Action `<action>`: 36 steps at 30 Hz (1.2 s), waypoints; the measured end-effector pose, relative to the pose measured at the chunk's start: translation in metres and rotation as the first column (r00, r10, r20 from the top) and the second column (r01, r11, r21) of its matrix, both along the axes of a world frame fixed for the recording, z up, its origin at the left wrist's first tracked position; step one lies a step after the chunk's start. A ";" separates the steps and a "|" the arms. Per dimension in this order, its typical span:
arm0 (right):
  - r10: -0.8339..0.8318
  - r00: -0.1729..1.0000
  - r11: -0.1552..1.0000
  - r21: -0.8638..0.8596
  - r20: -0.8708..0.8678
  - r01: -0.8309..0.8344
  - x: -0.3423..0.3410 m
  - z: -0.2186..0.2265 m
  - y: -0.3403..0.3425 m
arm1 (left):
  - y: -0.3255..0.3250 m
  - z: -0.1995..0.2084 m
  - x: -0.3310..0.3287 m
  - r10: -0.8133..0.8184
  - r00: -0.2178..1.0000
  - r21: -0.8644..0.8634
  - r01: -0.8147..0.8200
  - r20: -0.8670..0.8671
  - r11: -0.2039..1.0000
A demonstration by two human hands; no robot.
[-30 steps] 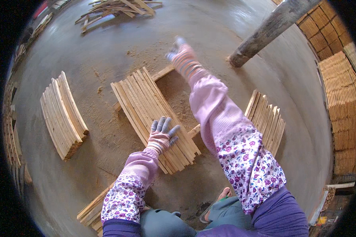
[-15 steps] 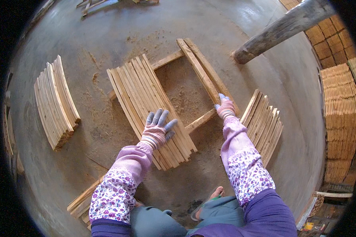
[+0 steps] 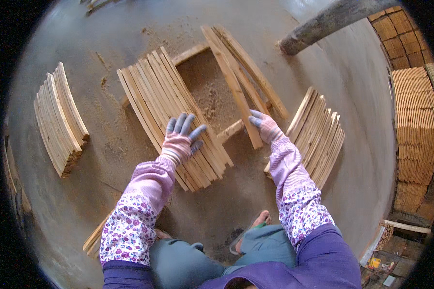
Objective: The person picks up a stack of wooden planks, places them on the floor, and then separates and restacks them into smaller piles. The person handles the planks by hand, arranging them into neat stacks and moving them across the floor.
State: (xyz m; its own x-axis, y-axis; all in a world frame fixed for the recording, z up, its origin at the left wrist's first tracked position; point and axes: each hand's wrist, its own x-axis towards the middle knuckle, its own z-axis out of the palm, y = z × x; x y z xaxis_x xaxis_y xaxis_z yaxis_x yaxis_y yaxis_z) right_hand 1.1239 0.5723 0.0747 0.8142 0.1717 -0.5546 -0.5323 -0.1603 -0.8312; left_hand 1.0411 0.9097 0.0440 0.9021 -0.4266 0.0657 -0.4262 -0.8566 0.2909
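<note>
My left hand (image 3: 179, 140), in a grey-tipped striped glove, lies with fingers spread on a row of wooden slats (image 3: 152, 91) set side by side. Beneath the row run two wooden crosspieces, a far one (image 3: 192, 53) and a near one (image 3: 230, 131). My right hand (image 3: 266, 127), gloved alike, is closed round the near end of a loose wooden slat (image 3: 230, 82). That slat slants away from me, apart from the row. Just right of it, more slats (image 3: 253, 72) lie across the crosspieces. The right fingertips are partly hidden by the hand.
One stack of slats (image 3: 58, 120) lies at the far left, another (image 3: 316, 137) beside my right forearm. More wood (image 3: 95, 238) lies by my left elbow. A round post (image 3: 323, 29) rises at the upper right. Tall bundles of slats (image 3: 416, 130) line the right side.
My right hand has drawn one slat toward me and left, separating it from the slats beside it. My left hand stays on the row. The whole view has shifted slightly.
</note>
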 end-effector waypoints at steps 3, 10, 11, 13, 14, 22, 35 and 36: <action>0.017 0.999 0.993 0.119 -0.027 -0.014 -0.009 -0.004 0.014 | -0.004 -0.003 0.002 0.000 1.000 0.032 0.000 -0.010 0.999; 0.643 0.736 0.677 -0.606 0.211 -0.418 -0.046 0.001 0.081 | 0.001 -0.003 -0.002 0.016 0.999 0.009 -0.016 -0.039 1.000; 0.564 0.792 0.743 -0.562 0.234 -0.364 -0.045 -0.001 0.080 | -0.002 -0.003 0.000 0.014 1.000 0.010 -0.014 -0.023 1.000; 0.582 0.788 0.655 -0.689 0.198 -0.311 -0.020 0.008 0.065 | -0.007 -0.003 0.003 0.009 1.000 0.008 -0.009 -0.023 1.000; 0.590 0.787 0.606 -0.742 0.179 -0.285 -0.007 0.017 0.061 | -0.006 -0.002 0.003 0.009 1.000 0.011 -0.009 -0.026 1.000; 0.344 0.929 0.161 -0.966 -0.139 -0.204 0.014 0.012 0.009 | 0.000 -0.008 0.000 0.009 1.000 0.017 -0.009 0.001 1.000; 0.371 0.925 0.901 0.272 -0.083 -0.338 -0.062 0.064 0.073 | -0.010 0.011 0.039 0.302 0.852 -0.677 -0.524 -0.429 0.517; 0.514 0.858 0.847 0.172 -0.021 -0.503 -0.070 0.072 0.092 | -0.007 0.011 0.050 0.245 0.762 -0.759 -0.639 -0.600 0.127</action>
